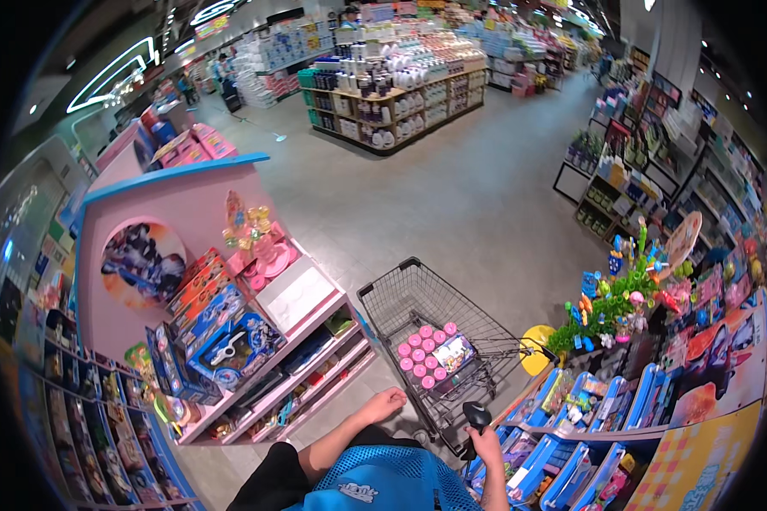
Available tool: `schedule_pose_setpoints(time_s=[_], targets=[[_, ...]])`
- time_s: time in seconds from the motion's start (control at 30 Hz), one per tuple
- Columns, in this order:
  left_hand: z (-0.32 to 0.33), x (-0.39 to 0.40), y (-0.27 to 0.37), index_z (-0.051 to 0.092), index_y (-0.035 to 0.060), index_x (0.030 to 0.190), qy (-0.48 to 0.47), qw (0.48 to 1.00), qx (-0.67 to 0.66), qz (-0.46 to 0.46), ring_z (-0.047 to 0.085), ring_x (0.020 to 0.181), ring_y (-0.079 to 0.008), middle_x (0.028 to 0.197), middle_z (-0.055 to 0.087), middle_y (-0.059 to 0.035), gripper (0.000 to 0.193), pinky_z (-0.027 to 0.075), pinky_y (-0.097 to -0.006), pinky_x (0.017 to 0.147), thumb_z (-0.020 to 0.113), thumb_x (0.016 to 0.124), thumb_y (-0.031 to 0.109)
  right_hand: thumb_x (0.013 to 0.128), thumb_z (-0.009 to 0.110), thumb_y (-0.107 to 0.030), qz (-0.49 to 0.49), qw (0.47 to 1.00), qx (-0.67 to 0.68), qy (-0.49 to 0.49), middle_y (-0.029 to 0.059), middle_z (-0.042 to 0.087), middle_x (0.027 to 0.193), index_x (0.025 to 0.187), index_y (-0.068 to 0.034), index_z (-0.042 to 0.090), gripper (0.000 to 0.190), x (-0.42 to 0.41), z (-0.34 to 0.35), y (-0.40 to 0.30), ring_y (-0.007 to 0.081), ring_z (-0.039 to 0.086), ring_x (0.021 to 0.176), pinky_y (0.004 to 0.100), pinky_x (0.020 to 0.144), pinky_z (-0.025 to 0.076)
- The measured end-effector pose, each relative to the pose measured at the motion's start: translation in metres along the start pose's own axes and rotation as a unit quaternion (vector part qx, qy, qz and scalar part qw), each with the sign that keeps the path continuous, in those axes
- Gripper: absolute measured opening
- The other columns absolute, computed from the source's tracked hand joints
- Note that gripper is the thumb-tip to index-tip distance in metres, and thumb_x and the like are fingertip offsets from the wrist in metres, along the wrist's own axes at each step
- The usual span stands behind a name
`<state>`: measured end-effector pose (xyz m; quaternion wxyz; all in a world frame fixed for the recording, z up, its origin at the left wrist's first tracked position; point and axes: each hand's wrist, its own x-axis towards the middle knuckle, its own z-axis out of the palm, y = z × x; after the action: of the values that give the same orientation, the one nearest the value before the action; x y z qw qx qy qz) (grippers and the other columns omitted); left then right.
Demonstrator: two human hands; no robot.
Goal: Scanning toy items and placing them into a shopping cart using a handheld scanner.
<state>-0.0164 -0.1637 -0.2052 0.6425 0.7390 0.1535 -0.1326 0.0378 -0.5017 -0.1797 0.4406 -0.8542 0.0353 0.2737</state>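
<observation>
A metal wire shopping cart (444, 294) stands in front of me, angled up and to the left. Inside it sit several containers with pink tops (424, 349) beside a printed box (454, 354). My right hand (484, 441) grips a black handheld device (476, 415) with a rounded head, close to the cart's near right side; whether the device is fixed to the cart I cannot tell. My left hand (387, 405) hangs left of the cart, fingers loosely curled, holding nothing I can see.
Left is a pink shelf (332, 300) with boxed toys (236, 348). Blue toy bins (540, 469) line the right, near a yellow round object (537, 350). Grey floor (422, 198) runs ahead to a bottle display (396, 102). People stand far off.
</observation>
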Motion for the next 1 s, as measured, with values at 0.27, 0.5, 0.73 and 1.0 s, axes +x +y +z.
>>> schedule_pose_setpoints(time_s=[0.27, 0.5, 0.73, 1.0], targets=[[-0.030, -0.021, -0.031, 0.061, 0.0028, 0.116, -0.013, 1.000, 0.023, 0.015, 0.064, 0.089, -0.0157, 0.099, 0.069, -0.0074, 0.031, 0.052, -0.0307, 0.081, 0.064, 0.094, 0.026, 0.085, 0.068, -0.033, -0.075, 0.994, -0.030, 0.074, 0.0151, 0.070, 0.081, 0.104, 0.003, 0.068, 0.041, 0.007, 0.048, 0.041, 0.0246, 0.067, 0.073, 0.0370, 0.070, 0.051], [-0.058, -0.030, -0.036, 0.060, 0.0018, 0.119, -0.027, 0.998, 0.019, 0.057, 0.065, 0.092, -0.0201, 0.103, 0.070, -0.0104, 0.037, 0.052, -0.0335, 0.083, 0.064, 0.095, 0.030, 0.085, 0.065, -0.028, -0.082, 0.982, 0.043, 0.166, 0.0124, 0.069, 0.077, 0.102, 0.002, 0.070, 0.034, -0.006, 0.070, 0.039, 0.0243, 0.066, 0.068, 0.0376, 0.066, 0.051], [-0.086, -0.067, -0.057, 0.060, 0.0010, 0.116, -0.070, 0.995, -0.064, 0.006, 0.063, 0.089, -0.0141, 0.098, 0.066, -0.0060, 0.030, 0.050, -0.0286, 0.081, 0.063, 0.097, 0.024, 0.080, 0.069, -0.027, -0.091, 0.961, -0.056, 0.256, 0.0257, 0.070, 0.094, 0.107, 0.002, 0.067, 0.039, -0.008, 0.094, 0.041, 0.0419, 0.067, 0.090, 0.0446, 0.083, 0.052], [-0.111, -0.103, -0.098, 0.059, 0.0008, 0.116, -0.137, 0.984, -0.113, -0.019, 0.061, 0.093, -0.0135, 0.101, 0.065, -0.0051, 0.032, 0.048, -0.0274, 0.086, 0.065, 0.096, 0.025, 0.082, 0.069, -0.032, -0.018, 0.962, -0.038, 0.268, 0.0279, 0.068, 0.105, 0.118, -0.001, 0.063, 0.048, -0.026, 0.113, 0.016, 0.0455, 0.064, 0.102, 0.0478, 0.089, 0.049]])
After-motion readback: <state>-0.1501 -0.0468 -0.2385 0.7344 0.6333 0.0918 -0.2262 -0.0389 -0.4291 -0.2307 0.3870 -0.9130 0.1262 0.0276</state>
